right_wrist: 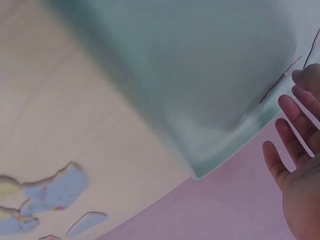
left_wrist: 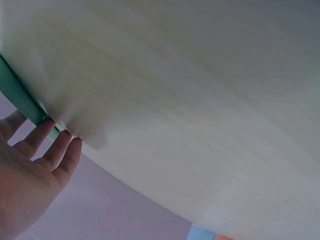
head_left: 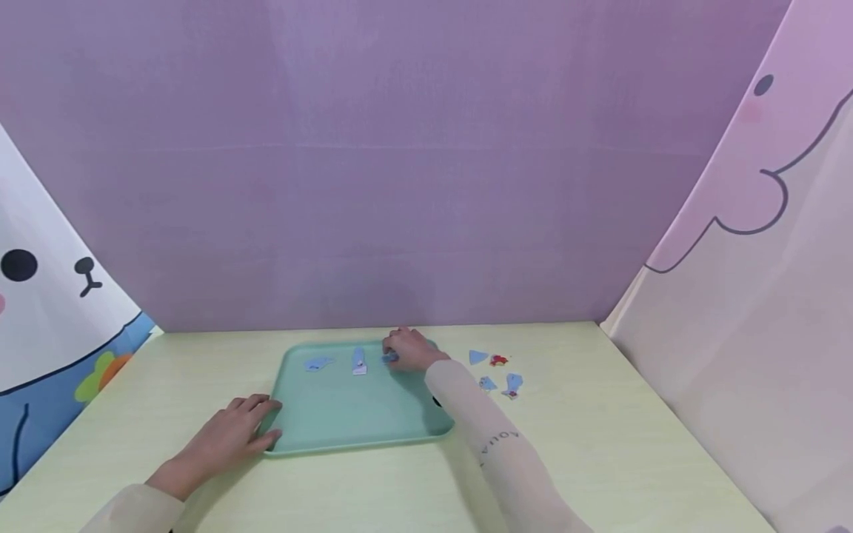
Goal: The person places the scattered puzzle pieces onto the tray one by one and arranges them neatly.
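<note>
My left hand (head_left: 229, 437) rests at the near left edge of the green tray (head_left: 360, 422), its fingers and thumb touching the rim. In the left wrist view those fingers (left_wrist: 68, 160) are only slightly bent beside the tray's rim. Over the tray's far right part, my right hand (head_left: 412, 349) pinches a small blue puzzle piece (head_left: 390, 357), mostly hidden by the fingers. Its thin dark edge shows by the fingertips in the right wrist view. To its left in the tray lie an upright blue piece (head_left: 360, 361) and a flatter blue piece (head_left: 318, 363).
On the pale wooden table (head_left: 600, 444), right of the tray, lie several loose pieces: a blue triangular one (head_left: 477, 357), a red one (head_left: 498, 360), a small blue one (head_left: 488, 383) and a longer blue one (head_left: 512, 385). A purple backdrop (head_left: 400, 185) stands behind the table.
</note>
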`<state>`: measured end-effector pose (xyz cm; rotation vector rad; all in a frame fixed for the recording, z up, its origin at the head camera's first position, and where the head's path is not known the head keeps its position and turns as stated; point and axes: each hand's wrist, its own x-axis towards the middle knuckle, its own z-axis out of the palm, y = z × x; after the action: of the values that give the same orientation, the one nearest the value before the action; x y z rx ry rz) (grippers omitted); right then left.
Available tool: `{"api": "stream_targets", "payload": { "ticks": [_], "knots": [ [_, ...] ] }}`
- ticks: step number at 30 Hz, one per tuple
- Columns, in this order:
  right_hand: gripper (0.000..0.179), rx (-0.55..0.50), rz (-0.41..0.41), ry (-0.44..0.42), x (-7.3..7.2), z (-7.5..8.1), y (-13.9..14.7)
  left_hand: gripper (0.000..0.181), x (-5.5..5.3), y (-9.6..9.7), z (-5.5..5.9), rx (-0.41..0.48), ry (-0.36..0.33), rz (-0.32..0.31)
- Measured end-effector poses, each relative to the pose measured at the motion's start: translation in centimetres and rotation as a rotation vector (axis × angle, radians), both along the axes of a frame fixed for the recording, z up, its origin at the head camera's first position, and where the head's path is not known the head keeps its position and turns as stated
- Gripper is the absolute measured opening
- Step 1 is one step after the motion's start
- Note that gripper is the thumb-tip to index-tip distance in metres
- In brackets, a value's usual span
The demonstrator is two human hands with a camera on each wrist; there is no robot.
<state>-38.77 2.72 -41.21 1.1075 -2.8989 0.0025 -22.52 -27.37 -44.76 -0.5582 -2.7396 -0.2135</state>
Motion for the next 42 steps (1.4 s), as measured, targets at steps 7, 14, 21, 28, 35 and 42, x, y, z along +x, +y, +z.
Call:
{"api": "stream_targets", "payload": {
  "ticks": [7,14,21,28,35,42],
  "knots": [
    [0.024,-0.003,0.011,-0.009,0.2,-0.1,1.2,0.041,0.0,0.0,0.0,0.000,-0.001,-0.001],
    [0.024,-0.019,0.039,-0.013,1.0,0.3,2.6,0.042,0.0,-0.1,0.0,-0.004,-0.013,0.009],
    [0.025,-0.042,0.053,-0.021,2.0,0.7,4.5,0.043,0.0,-0.1,0.1,-0.002,-0.017,0.006],
    [0.024,-0.039,0.060,-0.009,2.7,0.6,6.6,0.043,0.0,0.0,0.1,-0.007,-0.022,0.005],
    [0.023,-0.062,0.054,-0.017,3.4,0.4,8.3,0.042,-0.1,0.0,0.1,-0.010,-0.012,0.001],
    [0.024,-0.098,0.057,-0.009,4.1,0.4,10.1,0.042,0.0,0.1,0.2,-0.011,-0.008,-0.004]
  ]
}}
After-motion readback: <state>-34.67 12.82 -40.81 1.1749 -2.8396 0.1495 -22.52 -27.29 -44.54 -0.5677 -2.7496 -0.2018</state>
